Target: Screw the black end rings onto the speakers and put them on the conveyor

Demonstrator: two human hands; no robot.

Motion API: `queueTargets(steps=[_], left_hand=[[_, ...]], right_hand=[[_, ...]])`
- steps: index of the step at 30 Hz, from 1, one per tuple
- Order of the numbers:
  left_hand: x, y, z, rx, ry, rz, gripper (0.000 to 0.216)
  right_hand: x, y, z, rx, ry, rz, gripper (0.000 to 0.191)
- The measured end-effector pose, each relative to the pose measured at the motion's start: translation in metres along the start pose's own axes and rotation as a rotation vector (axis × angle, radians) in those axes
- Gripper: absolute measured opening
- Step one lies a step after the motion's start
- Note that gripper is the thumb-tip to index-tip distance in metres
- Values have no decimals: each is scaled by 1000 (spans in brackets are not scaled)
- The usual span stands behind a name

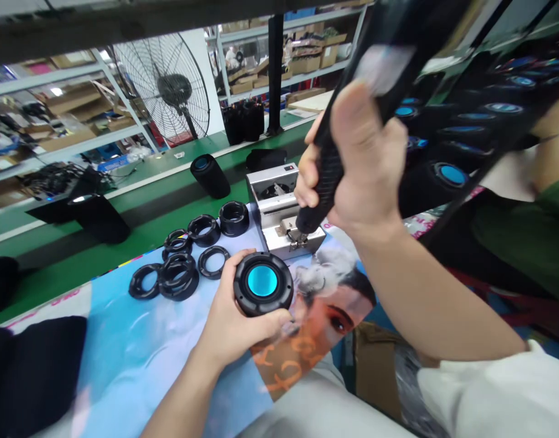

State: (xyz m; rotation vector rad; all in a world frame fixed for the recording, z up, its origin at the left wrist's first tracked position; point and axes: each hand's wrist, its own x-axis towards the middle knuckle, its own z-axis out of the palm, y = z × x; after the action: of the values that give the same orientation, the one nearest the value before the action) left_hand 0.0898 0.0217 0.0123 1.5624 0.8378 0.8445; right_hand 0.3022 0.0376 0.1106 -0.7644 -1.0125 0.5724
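My left hand (231,325) is wrapped round a black cylindrical speaker (263,281), whose round end with a bright blue centre and black rim faces up. My right hand (368,161) grips a black electric screwdriver (328,167), tilted with its tip down. The tip is at the front of a silver screw feeder (272,238); whether a screw sits on it is too small to tell. Several black plastic rings (204,230) lie left of the feeder on the table, some stacked.
A printed sheet (124,347) covers the table. Behind it runs a green conveyor belt (160,213) with a standing black speaker (210,176). Many speakers (452,174) stand at the right, near another person's green clothing (530,237). A large fan (174,91) and shelves stand beyond.
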Motion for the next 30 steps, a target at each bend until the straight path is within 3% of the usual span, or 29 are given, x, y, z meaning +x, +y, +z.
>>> queueTargets(steps=[4, 7, 13, 18, 26, 30], left_hand=[[2, 0, 1, 7, 8, 2, 87], [3, 0, 1, 11, 8, 8, 87], [2, 2, 1, -9, 7, -12, 86], [2, 2, 1, -27, -6, -15, 87], [2, 3, 2, -33, -21, -33, 89], [3, 6, 4, -45, -8, -54, 86]], right_hand=[[3, 42, -9, 39, 16, -4, 51], [0, 55, -13, 37, 4, 11, 49], [-6, 45, -15, 40, -51, 135, 55], [-4, 31, -11, 41, 3, -37, 50], [-6, 54, -7, -15, 19, 42, 56], [-8, 50, -10, -18, -42, 101, 52]])
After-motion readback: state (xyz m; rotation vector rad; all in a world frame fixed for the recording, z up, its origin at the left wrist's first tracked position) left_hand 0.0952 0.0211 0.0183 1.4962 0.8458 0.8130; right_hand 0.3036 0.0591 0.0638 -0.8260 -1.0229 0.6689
